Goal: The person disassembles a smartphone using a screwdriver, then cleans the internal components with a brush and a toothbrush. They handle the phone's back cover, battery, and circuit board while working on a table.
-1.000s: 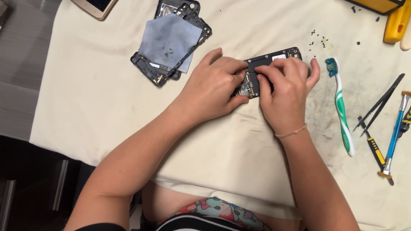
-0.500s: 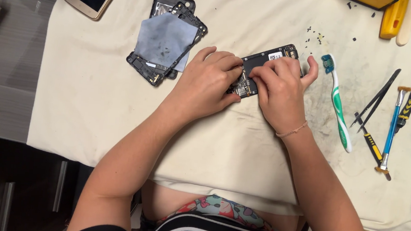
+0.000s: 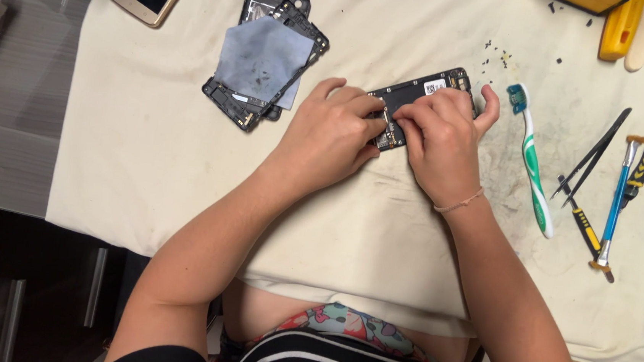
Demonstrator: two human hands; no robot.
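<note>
Phone chassis [image 3: 420,97]: opened, black, flat on cloth at table centre, pinned by left hand [image 3: 325,139] for steadiness; right hand [image 3: 440,140] grip pinching small part inside; toothbrush [image 3: 532,163], tweezers [image 3: 592,152] toward right edge within reach

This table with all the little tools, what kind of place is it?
Probably a phone repair bench. Both hands, left hand and right hand, work on an opened phone; tweezers, a screwdriver and spare phone frames lie on the cloth.
</note>
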